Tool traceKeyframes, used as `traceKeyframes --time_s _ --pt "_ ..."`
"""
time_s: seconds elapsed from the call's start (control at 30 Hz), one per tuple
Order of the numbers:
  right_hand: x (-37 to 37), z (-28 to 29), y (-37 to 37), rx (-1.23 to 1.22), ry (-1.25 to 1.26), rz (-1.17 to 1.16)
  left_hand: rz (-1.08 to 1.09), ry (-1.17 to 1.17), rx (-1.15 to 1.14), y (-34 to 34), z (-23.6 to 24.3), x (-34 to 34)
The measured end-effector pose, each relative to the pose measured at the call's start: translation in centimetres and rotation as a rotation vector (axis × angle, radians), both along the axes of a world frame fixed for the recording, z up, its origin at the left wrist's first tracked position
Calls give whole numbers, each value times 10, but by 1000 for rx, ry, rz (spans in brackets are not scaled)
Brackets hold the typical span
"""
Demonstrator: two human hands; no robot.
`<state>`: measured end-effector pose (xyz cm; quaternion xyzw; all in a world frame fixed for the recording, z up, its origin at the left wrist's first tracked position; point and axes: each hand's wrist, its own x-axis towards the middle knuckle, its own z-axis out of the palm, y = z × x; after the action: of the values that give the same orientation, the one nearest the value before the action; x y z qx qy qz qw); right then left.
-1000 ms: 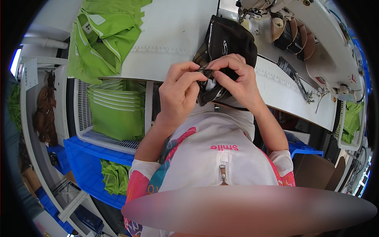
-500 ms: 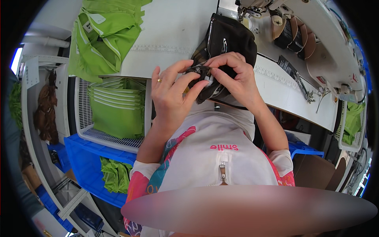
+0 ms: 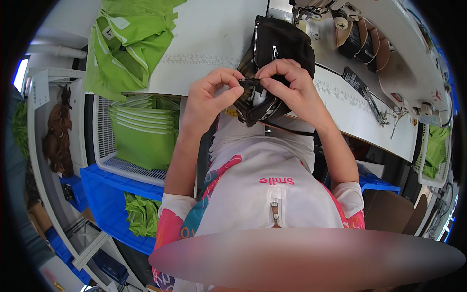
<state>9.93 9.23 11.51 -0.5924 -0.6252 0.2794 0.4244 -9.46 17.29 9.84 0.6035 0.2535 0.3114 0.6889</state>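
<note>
A black zippered bag (image 3: pixel 287 41) lies at the near edge of the white sewing table, its lower end hanging toward my lap. Its zip is undone there, and pale items show inside the opening. My left hand (image 3: pixel 212 95) pinches the left side of the opening's edge between thumb and fingertips. My right hand (image 3: pixel 292 87) pinches the same edge a little to the right, with its other fingers curled over the bag. What lies deeper in the bag is too dark to make out.
The sewing machine (image 3: pixel 408 63) stands at the right, with black spools in brown holders (image 3: pixel 355 41) and scissors (image 3: pixel 372 104) nearby. Green fabric pieces (image 3: pixel 131 48) cover the table's left. Below are a white basket (image 3: pixel 102 131) of stacked green pieces and a blue crate (image 3: pixel 104 199).
My left hand's fingers have drawn in from a spread pose to a pinch on the bag's edge. The opening now gapes wider, showing more of the pale items.
</note>
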Motion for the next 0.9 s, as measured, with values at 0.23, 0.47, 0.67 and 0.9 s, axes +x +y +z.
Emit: traceKeyframes --time_s 0.23,0.47,0.67,0.9 --pt "3 7 3 -79 154 76 -4 -30 13 3 -1 1" --pt "-8 15 -2 70 -146 -7 42 17 139 -2 8 0" --pt "2 5 3 -174 380 22 56 225 554 -2 8 -5" --pt "0 6 1 -126 237 61 168 101 361 -15 6 3"
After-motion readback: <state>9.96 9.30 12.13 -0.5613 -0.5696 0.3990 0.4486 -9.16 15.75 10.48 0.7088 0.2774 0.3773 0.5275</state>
